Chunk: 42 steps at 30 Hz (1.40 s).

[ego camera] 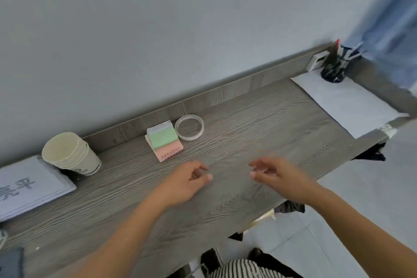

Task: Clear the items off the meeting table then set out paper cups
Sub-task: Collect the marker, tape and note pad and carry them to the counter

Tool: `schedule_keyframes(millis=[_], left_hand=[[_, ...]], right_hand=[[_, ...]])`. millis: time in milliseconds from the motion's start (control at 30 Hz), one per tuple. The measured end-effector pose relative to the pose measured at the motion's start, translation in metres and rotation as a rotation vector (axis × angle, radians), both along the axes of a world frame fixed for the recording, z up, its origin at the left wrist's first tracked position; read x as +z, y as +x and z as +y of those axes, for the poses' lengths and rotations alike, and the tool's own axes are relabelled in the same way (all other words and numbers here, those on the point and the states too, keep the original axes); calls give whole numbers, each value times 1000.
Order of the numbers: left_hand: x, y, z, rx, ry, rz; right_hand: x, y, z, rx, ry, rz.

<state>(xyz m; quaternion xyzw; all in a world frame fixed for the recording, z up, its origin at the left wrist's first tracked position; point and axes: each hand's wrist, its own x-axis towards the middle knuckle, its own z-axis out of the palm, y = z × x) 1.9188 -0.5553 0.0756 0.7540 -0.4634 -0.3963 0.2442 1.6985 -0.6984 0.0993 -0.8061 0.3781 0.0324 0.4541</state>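
A stack of paper cups stands at the left of the grey wooden table, near the wall. A pad of green and pink sticky notes lies mid-table, with a roll of clear tape touching its right side. My left hand hovers just in front of the notes, fingers loosely curled and holding nothing. My right hand hovers a little to the right, fingers apart and empty.
White printed papers lie at the far left. A white sheet lies at the far right with a black pen holder on its back corner. The wall runs along the table's far side. Blue cloth hangs at the right.
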Motion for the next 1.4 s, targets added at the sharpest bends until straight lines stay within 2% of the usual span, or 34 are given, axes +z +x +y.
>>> schedule_keyframes(millis=[367,567,800,1033,1267,1400], left_hand=[[13,-175,-23,-165,136,342],[15,-287,-78,-425,246,287],[17,-412,-161,-703,221,211],[-5,-543,-285,-892,256,216],[8,-664,-414,-1085,284,247],[11,-734,-483,-1133,213,225]], right_hand=[[-1,-229,80,-625,197,-78],[2,-350,101,-937,190,-109],[-11,-455,114,-1316,190,-173],[-25,-550,52,-1547,189,-151],[22,-632,-61,-1584,27,-110],[21,-677,-99,-1691,32,-139]])
